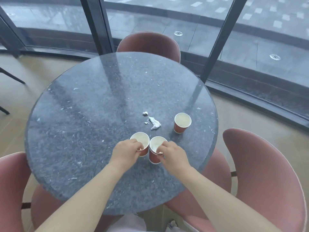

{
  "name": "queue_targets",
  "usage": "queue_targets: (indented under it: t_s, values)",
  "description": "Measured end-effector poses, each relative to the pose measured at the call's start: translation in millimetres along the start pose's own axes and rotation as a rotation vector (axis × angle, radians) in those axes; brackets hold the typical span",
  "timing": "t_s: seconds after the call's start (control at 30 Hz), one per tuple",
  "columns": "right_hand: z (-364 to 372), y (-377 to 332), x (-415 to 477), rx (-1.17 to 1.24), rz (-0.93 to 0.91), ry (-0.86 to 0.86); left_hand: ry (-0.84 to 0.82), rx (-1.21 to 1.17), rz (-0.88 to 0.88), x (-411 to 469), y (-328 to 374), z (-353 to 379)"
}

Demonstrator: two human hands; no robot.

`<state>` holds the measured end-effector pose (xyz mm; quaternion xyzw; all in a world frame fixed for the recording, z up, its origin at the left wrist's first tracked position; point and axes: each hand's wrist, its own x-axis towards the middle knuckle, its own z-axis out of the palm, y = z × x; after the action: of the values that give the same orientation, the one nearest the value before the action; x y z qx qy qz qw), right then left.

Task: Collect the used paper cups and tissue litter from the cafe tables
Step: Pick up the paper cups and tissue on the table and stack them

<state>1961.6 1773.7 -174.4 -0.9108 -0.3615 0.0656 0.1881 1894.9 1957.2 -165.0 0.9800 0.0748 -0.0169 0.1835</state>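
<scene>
Round worktop [83,131] of speckled dark stone, bearing three red paper cups with white insides, plus tissue litter. Left hand [126,150] is gripping the left cup [142,139] at its near rim, fingers [136,144] curling over the lip. Right hand [173,156] is gripping the right cup [156,145] likewise, fingers hooking over its rim. Both cups are sitting upright, just beside each other, toward the near edge. The third cup [182,123] is standing upright farther right, well apart from both hands. A crumpled white tissue [154,123] is lying between it and the held pair, with small tissue scraps [145,113] just beyond. Pink chairs [267,164] are ringing the worktop, and a glass wall [167,14] is curving behind.
</scene>
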Motion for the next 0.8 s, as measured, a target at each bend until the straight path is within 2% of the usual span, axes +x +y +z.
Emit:
queue_targets:
  t_s: [0.27, 0.43, 0.67, 0.8]
  values:
    - [11, -4, 24, 0.01, 0.054, -0.021, -0.149, -0.022, 0.097, 22, -28, 13]
    - [2, -11, 35, 0.057, 0.107, 0.011, -0.085, -0.165, 0.087, 37, -43, -4]
    - [-15, -14, 90, 0.106, 0.126, 0.04, -0.07, -0.219, 0.156, 88, -52, -29]
    - [-10, 0, 120, 0.119, 0.158, 0.01, -0.105, -0.24, 0.12, 118, -56, -29]
